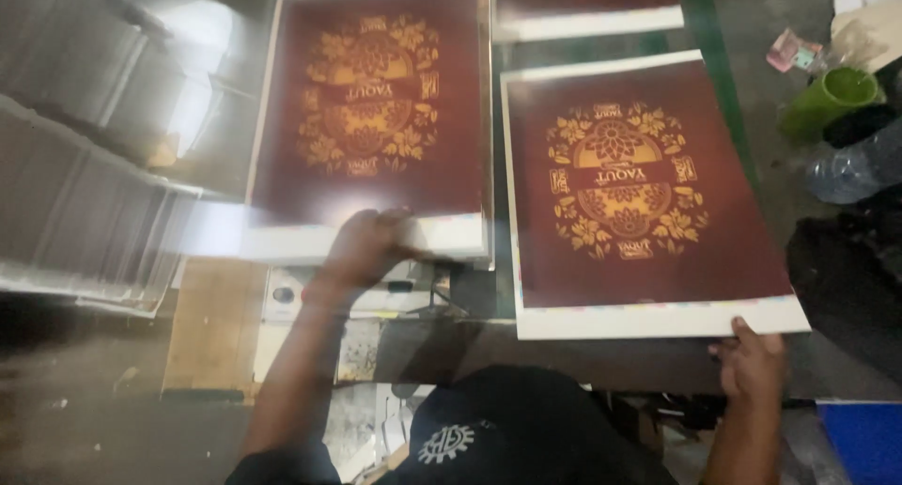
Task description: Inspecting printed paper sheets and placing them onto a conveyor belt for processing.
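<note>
L hand: palm down, fingers spread flat on near white margin of the left dark-maroon printed paper sheet; pressing, not gripping. Whether thumb curls under the edge, can't tell.

R hand: at near right corner of the right dark-maroon printed paper sheet, thumb on top of the white border, fingers below and hidden; looks like a pinch on the corner.

Both sheets alike: rectangular, glossy, deep maroon field w/ gold floral ornament in the centre (oval medallion, leaves and blossoms round it, small gold lettering), white margin all round, thin strip of colour marks along the near edge. Design reads upside down from the wearer's side.

Left sheet lies toward far-left of the dark glass surface, glare over its near-left corner. Right sheet just beside it, narrow gap between, slightly tilted, its near edge at the surface's near edge.

A third maroon sheet, partly seen, at the far edge. Green cup off to the right, well apart.
</note>
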